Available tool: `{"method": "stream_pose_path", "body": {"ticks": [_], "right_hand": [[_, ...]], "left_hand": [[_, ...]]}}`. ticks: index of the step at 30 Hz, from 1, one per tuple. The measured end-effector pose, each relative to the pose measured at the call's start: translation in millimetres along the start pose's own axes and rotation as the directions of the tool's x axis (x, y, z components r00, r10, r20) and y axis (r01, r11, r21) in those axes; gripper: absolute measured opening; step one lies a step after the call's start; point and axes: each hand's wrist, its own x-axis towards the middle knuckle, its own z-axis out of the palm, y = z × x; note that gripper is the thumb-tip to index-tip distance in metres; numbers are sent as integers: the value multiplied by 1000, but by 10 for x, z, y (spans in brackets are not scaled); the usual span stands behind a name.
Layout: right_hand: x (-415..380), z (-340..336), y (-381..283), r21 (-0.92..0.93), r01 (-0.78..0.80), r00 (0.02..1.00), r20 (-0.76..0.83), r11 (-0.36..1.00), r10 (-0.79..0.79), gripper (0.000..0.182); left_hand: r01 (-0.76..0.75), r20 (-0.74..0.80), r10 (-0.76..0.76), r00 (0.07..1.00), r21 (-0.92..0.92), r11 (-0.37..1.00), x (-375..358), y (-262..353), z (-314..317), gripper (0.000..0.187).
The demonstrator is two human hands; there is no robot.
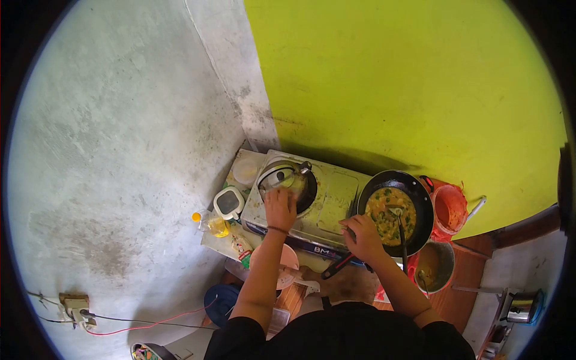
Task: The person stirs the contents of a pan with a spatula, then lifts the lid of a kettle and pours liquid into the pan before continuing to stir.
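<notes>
My left hand (280, 209) reaches over the left burner, right at the front of a round shiny vessel with a knobbed lid (279, 176). Its fingers are blurred against the metal, which hides their grip. Behind this, a dark pan (310, 191) partly shows. My right hand (363, 237) is closed in a pinch by the near-left rim of a black wok (424, 207), above the wok's handle (338, 266); I cannot tell what is between the fingertips. Yellowish food with green bits (384, 204) fills the wok's middle, and a ladle (401, 231) rests in it.
Both vessels stand on a gas stove (336, 201). To the right are a red bucket (450, 207) and a pot of brownish liquid (436, 267). An oil bottle (215, 225), a white-lidded container (228, 203) and a pink bowl (288, 258) sit at left. Walls close off the back and left.
</notes>
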Motion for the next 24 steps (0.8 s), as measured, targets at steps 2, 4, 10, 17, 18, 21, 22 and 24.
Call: {"method": "stream_pose_path", "body": {"ticks": [2, 4, 10, 17, 18, 21, 22, 24], "right_hand": [[109, -7, -17, 16, 0, 1000, -10, 1000, 0, 21], [194, -5, -55, 33, 0, 1000, -14, 999, 0, 21], [160, 31, -76, 53, 2, 1000, 31, 999, -3, 20], [22, -25, 52, 62, -66, 998, 22, 996, 65, 20], [8, -44, 68, 55, -65, 998, 19, 996, 64, 20], [-3, -79, 90, 65, -86, 996, 19, 994, 85, 19], [-17, -84, 83, 74, -100, 995, 21, 992, 98, 19], [-28, -104, 72, 81, -117, 993, 22, 990, 115, 20]], "left_hand": [[-41, -247, 82, 966, 166, 985, 290, 2, -11, 28], [32, -275, 33, 961, 230, 973, 461, -157, 134, 29], [271, 72, -289, 955, 193, 943, 675, -588, 319, 43], [309, 84, -305, 949, -36, 950, 680, -601, 233, 52], [290, 57, -287, 956, -50, 956, 682, -574, 196, 51], [262, 15, -262, 965, -91, 961, 724, -457, 30, 49], [271, 33, -269, 963, -109, 956, 760, -361, -77, 49], [257, 57, -251, 966, -131, 957, 784, -197, -248, 48]]}}
